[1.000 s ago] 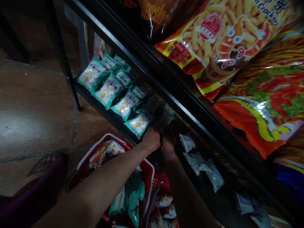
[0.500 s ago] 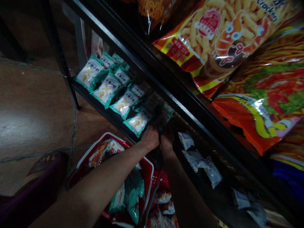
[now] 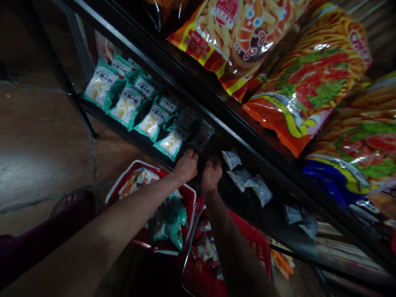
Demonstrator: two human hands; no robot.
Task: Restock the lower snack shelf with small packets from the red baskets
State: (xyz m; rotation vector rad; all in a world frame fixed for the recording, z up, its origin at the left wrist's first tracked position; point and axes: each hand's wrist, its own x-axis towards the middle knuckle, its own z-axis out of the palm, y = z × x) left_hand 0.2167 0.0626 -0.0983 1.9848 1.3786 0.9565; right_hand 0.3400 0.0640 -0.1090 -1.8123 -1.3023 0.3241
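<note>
My left hand (image 3: 186,166) is over the front of the low black shelf, its fingers curled, just beside the nearest teal-and-white snack packet (image 3: 172,141). No packet shows in it. Close by on the right, my right hand (image 3: 212,173) has its fingers folded in, with nothing visible in them. Just beyond both hands, a dim snack packet (image 3: 202,136) lies in shadow. Several more teal-and-white snack packets (image 3: 126,105) stand in slanted rows to the left. To the right of my right hand lie small white-and-blue packets (image 3: 244,180).
Below my left forearm is a red basket (image 3: 136,163) holding teal packets and others. A second red basket (image 3: 252,239) with small packets lies under my right forearm. The upper shelf's black edge (image 3: 198,108) runs diagonally above my hands, with large snack bags (image 3: 297,99) on it.
Both hands have drawn back from the packets toward the shelf's front, and their fingers now show. The view has shifted, bringing more of the right basket and the large bags into sight.
</note>
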